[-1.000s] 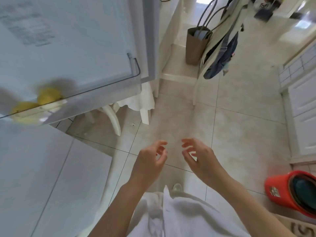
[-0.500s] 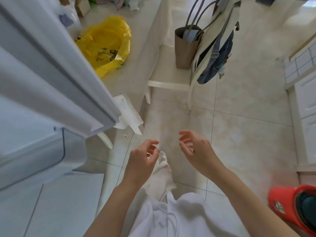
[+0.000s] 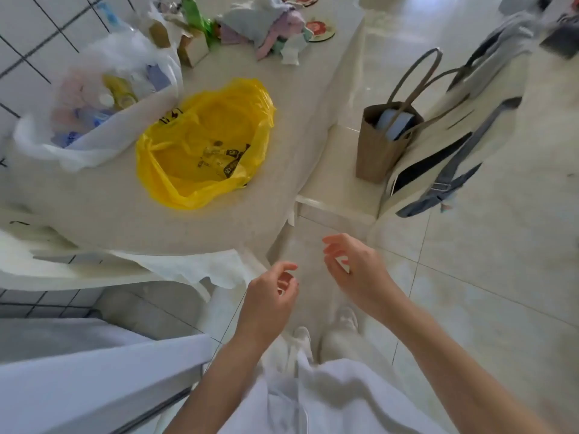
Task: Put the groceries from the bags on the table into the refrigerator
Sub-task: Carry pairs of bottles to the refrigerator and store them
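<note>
Both the left hand [image 3: 269, 296] and right hand [image 3: 354, 270] hover low-centre, fingers loosely apart, empty; the yellow bag [image 3: 203, 142] lies on the worktop [image 3: 125, 214] upper left, well apart.

A home kitchen: tiled wall [image 3: 28, 36], grocery bags [image 3: 203, 142] on a table [image 3: 125, 214], refrigerator [image 3: 78, 380].

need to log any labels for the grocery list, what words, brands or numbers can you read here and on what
None can be read for certain.
Yellow bag: black print near its rim and on the crumpled bottom, too creased and blurred to read.
White bag: bottles and packets inside carry coloured labels, too small and blurred.
Round coasters at the table's far end: a red picture, no legible words.
Brown paper bag on the chair: no print visible.
</note>
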The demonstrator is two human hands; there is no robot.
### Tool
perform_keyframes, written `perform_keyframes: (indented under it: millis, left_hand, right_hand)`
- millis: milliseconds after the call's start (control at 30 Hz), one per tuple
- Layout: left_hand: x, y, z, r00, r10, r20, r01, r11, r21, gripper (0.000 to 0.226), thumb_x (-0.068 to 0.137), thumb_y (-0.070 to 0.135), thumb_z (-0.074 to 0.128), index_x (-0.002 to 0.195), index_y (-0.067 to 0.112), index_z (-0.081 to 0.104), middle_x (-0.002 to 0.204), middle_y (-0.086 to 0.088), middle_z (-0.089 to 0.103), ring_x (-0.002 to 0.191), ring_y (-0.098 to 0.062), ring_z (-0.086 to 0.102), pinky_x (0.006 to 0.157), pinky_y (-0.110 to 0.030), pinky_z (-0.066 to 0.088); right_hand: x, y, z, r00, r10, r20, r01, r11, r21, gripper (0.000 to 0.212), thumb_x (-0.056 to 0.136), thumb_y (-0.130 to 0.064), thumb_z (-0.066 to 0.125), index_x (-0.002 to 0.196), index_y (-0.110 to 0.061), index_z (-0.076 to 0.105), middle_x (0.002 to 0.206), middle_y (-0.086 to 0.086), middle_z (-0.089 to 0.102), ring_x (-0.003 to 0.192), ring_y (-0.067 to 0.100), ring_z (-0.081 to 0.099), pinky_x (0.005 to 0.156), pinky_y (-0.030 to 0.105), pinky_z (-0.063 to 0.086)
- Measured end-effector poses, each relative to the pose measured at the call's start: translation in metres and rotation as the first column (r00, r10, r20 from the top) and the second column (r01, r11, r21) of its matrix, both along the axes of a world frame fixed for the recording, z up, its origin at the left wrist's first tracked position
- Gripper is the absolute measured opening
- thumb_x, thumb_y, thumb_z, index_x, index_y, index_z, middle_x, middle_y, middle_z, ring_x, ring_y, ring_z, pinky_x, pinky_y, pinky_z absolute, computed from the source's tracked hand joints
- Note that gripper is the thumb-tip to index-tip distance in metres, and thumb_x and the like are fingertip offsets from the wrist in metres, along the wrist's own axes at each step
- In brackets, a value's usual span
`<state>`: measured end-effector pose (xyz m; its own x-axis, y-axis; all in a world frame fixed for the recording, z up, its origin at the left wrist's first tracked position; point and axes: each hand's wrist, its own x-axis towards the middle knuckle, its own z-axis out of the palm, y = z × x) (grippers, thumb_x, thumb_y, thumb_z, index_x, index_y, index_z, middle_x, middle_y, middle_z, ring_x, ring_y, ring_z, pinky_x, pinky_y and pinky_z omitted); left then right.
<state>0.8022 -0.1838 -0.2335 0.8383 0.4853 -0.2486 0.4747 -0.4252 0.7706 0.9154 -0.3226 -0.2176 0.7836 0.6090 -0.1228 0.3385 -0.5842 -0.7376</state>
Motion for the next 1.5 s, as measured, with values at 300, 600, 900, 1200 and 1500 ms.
perform_keyframes:
  millis: [300,600,900,1200,1500]
  left_hand:
    - [0.095,0.016,-0.012,0.92,0.392,-0.006,-0.392,0.92,-0.009,0.018,0.093,0.016,0.059,0.109,0.022,0.065,0.089,0.01,0.069,0.084,0.003,0.062,0.068,-0.003,0.044]
    - [0.157,0.038,-0.002,0.815,0.58,0.0,-0.58,0.814,0.037,0.021,0.096,0.02,0.053,0.114,0.019,0.063,0.089,0.011,0.065,0.085,0.004,0.06,0.066,-0.002,0.042]
    - [0.183,0.138,0.0,0.715,0.698,0.044,-0.696,0.704,0.145,0.018,0.093,0.018,0.056,0.109,0.019,0.066,0.083,0.007,0.066,0.076,0.002,0.06,0.061,-0.005,0.04]
    - [0.202,0.269,0.008,0.63,0.775,0.043,-0.773,0.631,-0.065,0.014,0.089,0.021,0.061,0.098,0.031,0.065,0.095,0.005,0.071,0.09,-0.011,0.066,0.076,-0.03,0.056]
    - [0.211,0.371,0.02,0.566,0.82,0.085,-0.817,0.572,-0.073,0.012,0.089,0.019,0.063,0.097,0.024,0.07,0.09,0.003,0.072,0.083,-0.012,0.068,0.076,-0.034,0.056]
  right_hand:
    - [0.142,0.032,-0.001,0.947,0.322,-0.022,-0.323,0.944,-0.062,0.025,0.093,-0.017,0.057,0.118,-0.017,0.058,0.102,-0.007,0.063,0.097,0.009,0.061,0.09,0.031,0.051]
    - [0.254,0.104,0.018,0.812,0.582,0.044,-0.58,0.813,-0.054,0.024,0.093,-0.015,0.057,0.117,-0.015,0.059,0.104,-0.003,0.065,0.095,0.005,0.061,0.088,0.025,0.049]
    - [0.286,0.224,0.027,0.716,0.695,0.069,-0.693,0.719,-0.056,0.029,0.095,-0.02,0.053,0.124,-0.016,0.057,0.113,-0.002,0.064,0.105,0.011,0.06,0.084,0.016,0.042]
    - [0.295,0.332,0.032,0.646,0.754,0.122,-0.749,0.656,-0.086,0.03,0.097,-0.022,0.052,0.126,-0.016,0.056,0.119,-0.005,0.061,0.107,0.003,0.057,0.074,-0.001,0.036]
    - [0.31,0.437,0.029,0.564,0.814,0.137,-0.804,0.579,-0.132,0.028,0.096,-0.023,0.053,0.124,-0.02,0.056,0.114,-0.01,0.059,0.101,0.001,0.056,0.071,-0.003,0.033]
